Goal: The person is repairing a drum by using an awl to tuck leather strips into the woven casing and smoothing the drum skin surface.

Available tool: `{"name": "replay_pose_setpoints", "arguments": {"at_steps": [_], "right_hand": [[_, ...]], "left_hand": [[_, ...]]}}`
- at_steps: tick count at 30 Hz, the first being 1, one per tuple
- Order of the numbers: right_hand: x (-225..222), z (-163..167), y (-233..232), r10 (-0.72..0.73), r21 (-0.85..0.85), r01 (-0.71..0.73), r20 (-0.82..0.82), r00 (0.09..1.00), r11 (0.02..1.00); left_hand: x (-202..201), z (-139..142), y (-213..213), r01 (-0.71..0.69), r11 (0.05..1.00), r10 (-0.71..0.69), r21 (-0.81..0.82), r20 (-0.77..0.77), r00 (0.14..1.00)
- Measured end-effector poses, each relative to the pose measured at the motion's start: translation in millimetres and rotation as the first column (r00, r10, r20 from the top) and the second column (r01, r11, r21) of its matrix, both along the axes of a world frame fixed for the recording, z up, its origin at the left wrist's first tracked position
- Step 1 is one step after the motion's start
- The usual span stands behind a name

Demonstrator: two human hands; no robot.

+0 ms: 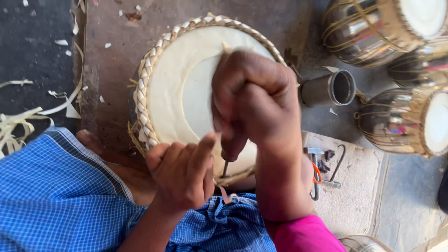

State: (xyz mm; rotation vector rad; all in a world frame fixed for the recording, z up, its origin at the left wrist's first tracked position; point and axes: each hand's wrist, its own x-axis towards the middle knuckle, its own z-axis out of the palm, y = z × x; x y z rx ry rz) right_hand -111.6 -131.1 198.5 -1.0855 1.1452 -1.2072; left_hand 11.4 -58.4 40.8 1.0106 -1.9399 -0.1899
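Drum (172, 88): braided rim complete, skin fitted. Right hand (254, 100) fisted round tool (225, 167) (tip hidden); left hand (184, 172) curled, holding the near rim; edge work unfinished.

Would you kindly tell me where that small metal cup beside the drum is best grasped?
Probably around the metal cup's cylindrical body, coming from above: it lies on its side, open mouth facing right, so its rounded wall is exposed. Its left end sits close to the right hand.

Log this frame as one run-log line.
left hand: on drum rim | right hand: fist on thin tool over drum head | nearby: metal cup
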Motion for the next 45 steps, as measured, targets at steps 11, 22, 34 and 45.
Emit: {"name": "replay_pose_setpoints", "arguments": {"at_steps": [11,22,34,45], "right_hand": [[-34,-32,13,-0.083,-0.087,0.047,-0.479,0.874,0.995],[-31,-169,202,-0.095,0.094,0.224,-0.7,0.707,0.97],[-32,-204,200,0.057,0.111,-0.049,-0.065,0.996,0.993],[-20,-199,209,0.175,0.4,-0.212,0.128,0.976,0.892]], "left_hand": [[6,14,-6,0.125,0.992,-0.127,-0.023,-0.151,0.98],[0,10,-3,0.046,0.994,-0.058,-0.099,-0.116,0.992],[9,19,-13,0.141,0.99,-0.136,0.01,-0.208,0.969],[15,-20,64,0.478,0.357,0.057,0.803,-0.529,0.846]]}}
